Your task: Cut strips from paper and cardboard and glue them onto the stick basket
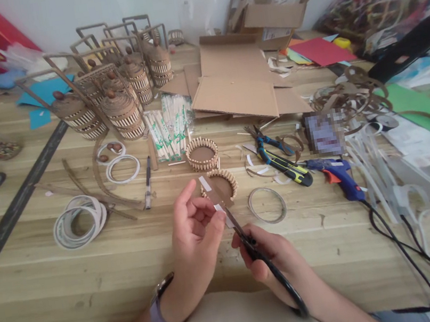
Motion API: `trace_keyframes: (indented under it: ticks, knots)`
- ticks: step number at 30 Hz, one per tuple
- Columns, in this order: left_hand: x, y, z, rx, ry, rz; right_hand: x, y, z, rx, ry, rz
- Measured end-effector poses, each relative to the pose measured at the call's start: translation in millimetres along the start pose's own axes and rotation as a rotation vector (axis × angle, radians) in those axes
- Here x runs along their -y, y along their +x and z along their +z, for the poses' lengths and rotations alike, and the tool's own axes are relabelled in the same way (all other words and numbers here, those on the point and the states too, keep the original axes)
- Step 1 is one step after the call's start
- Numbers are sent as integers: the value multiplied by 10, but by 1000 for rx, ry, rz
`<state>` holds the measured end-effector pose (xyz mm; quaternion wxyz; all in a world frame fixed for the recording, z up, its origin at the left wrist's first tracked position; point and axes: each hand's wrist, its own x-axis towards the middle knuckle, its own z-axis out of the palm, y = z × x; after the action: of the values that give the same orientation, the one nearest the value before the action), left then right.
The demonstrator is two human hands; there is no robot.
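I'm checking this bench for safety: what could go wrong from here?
The scissors in the right hand lie close to the left hand, so a slip might nick its thumb. The white strip pinched there is small and could drop, perhaps into the nearer slatted basket just beyond.

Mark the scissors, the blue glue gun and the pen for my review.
Scissors (258, 252): head view, on the black handle near the pivot.
Blue glue gun (347, 179): head view, on the upper part of its grip.
Pen (148, 183): head view, around the middle of its barrel.
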<state>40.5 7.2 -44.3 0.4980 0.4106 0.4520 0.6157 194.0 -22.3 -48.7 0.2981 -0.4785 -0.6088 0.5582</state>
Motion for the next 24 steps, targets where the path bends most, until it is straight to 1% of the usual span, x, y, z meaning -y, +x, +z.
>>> trace_keyframes:
  ticks: [4, 8, 10, 14, 20, 24]
  knots:
    - [-28, 3, -6, 16, 0, -63, -25, -19, 8, 12, -23, -16]
    - [-30, -6, -11, 19, -53, -64, -28, -43, 13, 26, -35, -26]
    - [-31, -7, -13, 24, -57, -59, -17, -50, 11, 30, -43, -23]
    - [-34, -11, -18, 52, 7, -25, 4, -54, -6, 12, -54, -21]
    - [-20, -30, -17, 58, 54, 47, 34, -65, -28, 34, -27, -8]
    - [-16, -39, -15, 61, 72, 54, 63, -64, -22, 30, -24, 13]
